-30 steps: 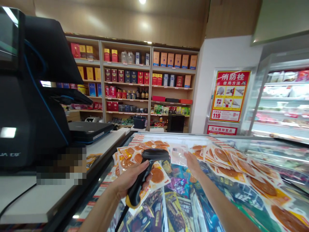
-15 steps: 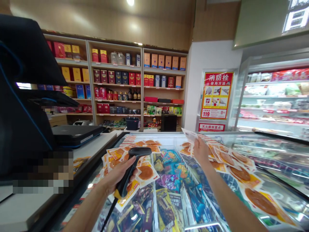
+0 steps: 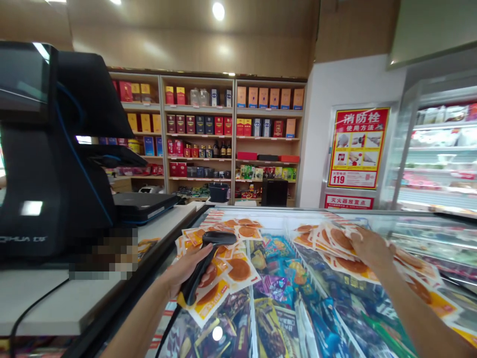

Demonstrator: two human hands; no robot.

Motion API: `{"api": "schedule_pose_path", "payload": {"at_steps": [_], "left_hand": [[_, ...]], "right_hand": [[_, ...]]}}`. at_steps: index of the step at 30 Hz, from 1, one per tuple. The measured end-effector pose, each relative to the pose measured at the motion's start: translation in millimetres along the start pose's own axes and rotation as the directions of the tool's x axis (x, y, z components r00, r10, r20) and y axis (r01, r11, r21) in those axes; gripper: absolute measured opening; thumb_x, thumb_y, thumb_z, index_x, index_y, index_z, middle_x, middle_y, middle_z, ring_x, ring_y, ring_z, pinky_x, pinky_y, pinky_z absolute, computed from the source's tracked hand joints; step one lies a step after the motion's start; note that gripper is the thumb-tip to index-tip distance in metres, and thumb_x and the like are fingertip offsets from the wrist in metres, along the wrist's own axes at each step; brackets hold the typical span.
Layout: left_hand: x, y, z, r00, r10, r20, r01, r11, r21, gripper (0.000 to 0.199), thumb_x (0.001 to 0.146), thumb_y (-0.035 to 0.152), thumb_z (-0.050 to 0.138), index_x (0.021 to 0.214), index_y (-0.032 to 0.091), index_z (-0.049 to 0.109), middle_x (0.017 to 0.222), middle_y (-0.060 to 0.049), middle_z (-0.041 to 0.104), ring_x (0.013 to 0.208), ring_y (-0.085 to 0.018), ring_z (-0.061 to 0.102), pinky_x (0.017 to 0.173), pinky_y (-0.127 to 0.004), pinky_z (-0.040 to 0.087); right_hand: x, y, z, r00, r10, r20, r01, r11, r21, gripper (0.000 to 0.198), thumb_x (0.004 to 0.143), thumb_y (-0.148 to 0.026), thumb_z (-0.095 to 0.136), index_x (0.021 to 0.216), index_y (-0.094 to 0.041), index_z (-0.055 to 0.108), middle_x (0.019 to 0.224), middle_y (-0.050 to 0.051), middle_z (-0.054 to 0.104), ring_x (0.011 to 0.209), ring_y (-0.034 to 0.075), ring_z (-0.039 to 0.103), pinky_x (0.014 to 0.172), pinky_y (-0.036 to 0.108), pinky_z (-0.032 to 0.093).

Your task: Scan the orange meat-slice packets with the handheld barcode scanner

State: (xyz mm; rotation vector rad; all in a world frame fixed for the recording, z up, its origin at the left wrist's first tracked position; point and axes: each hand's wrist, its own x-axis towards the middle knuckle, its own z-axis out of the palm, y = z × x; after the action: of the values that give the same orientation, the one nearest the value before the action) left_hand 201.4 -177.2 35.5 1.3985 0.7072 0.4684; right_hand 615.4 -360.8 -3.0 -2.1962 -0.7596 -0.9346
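My left hand (image 3: 192,271) is wrapped round the handle of a black barcode scanner (image 3: 219,238), its cable trailing down toward me. Under the scanner lie several flat food packets (image 3: 238,271), white and yellow with a round brown disc on each. Over on the right, my right hand (image 3: 372,251) is low among more such packets, its fingers closed at the edge of a food packet (image 3: 341,237). Part of that packet is hidden by neighbouring ones and by the hand. All of these packets rest on the glass top of a freezer (image 3: 316,213).
Wrapped frozen goods (image 3: 276,288) show through the glass. A black checkout terminal (image 3: 74,164) stands on the white counter (image 3: 40,303) to the left. Shelves of boxes (image 3: 199,124) line the back wall, and a lit chiller (image 3: 443,149) is at far right.
My right hand has gone from holding a packet raised at mid-freezer down and rightward onto the right-hand packets. My left hand still grips the scanner. The view has turned slightly left.
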Motion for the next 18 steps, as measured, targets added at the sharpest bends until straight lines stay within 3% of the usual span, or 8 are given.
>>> {"api": "schedule_pose_path", "payload": {"at_steps": [3,6,10,14,16,18], "left_hand": [[0.7,-2.7,-6.3,1.0,0.002,-0.008,-0.002,1.0,0.0,0.043,0.062,0.058,0.044,0.058,0.015,0.045,0.046,0.003,0.045,0.037,-0.006,0.038,0.035,-0.017,0.025],[4.0,-6.4,-15.2,1.0,0.012,-0.002,-0.012,1.0,-0.014,0.039,0.062,0.054,0.048,0.06,0.015,0.044,0.049,0.003,0.046,0.039,-0.006,0.04,0.037,-0.018,0.028],[8.5,-9.5,-28.6,1.0,-0.009,-0.027,0.009,1.0,-0.015,0.035,0.064,0.051,0.049,0.064,0.016,0.043,0.051,0.004,0.047,0.04,-0.007,0.041,0.038,-0.018,0.028],[8.6,-8.3,-33.8,0.996,-0.027,-0.086,0.026,1.0,-0.01,0.036,0.063,0.052,0.049,0.062,0.016,0.042,0.049,0.004,0.046,0.039,-0.007,0.041,0.038,-0.018,0.029],[6.7,-6.1,-32.5,0.997,-0.025,-0.074,0.024,0.999,-0.023,0.036,0.062,0.051,0.05,0.061,0.016,0.042,0.049,0.004,0.046,0.039,-0.007,0.041,0.038,-0.019,0.029],[4.1,-3.3,-30.0,0.998,-0.035,-0.06,0.032,0.998,-0.045,0.036,0.062,0.052,0.051,0.061,0.016,0.043,0.048,0.004,0.046,0.039,-0.006,0.041,0.038,-0.019,0.029]], "right_hand": [[-7.8,-45.4,-2.3,0.989,-0.149,-0.008,0.148,0.988,-0.052,0.037,0.069,-0.034,0.038,0.099,-0.02,0.052,0.111,0.013,0.049,0.105,0.03,0.039,0.086,0.052,0.022],[-30.4,-110.0,1.9,0.914,-0.358,0.189,0.343,0.933,0.107,0.042,0.07,-0.038,0.038,0.104,-0.016,0.051,0.117,0.01,0.046,0.112,0.024,0.034,0.092,0.047,0.018],[-75.2,-178.6,9.8,0.69,-0.584,0.428,0.417,0.804,0.424,0.049,0.066,-0.042,0.045,0.111,-0.023,0.045,0.123,0.005,0.04,0.114,0.021,0.03,0.095,0.044,0.015],[-106.0,-208.5,8.7,0.432,-0.736,0.522,0.392,0.674,0.626,0.07,0.053,-0.046,0.058,0.117,-0.024,0.039,0.126,0.008,0.035,0.115,0.025,0.028,0.095,0.044,0.015],[-111.9,-215.2,6.9,0.362,-0.759,0.541,0.371,0.65,0.663,0.078,0.05,-0.049,0.06,0.12,-0.027,0.034,0.129,0.008,0.031,0.116,0.026,0.026,0.094,0.044,0.017],[-114.3,-219.6,6.1,0.329,-0.769,0.548,0.369,0.639,0.675,0.08,0.052,-0.053,0.057,0.122,-0.027,0.03,0.13,0.007,0.029,0.117,0.026,0.025,0.094,0.042,0.019]]}}
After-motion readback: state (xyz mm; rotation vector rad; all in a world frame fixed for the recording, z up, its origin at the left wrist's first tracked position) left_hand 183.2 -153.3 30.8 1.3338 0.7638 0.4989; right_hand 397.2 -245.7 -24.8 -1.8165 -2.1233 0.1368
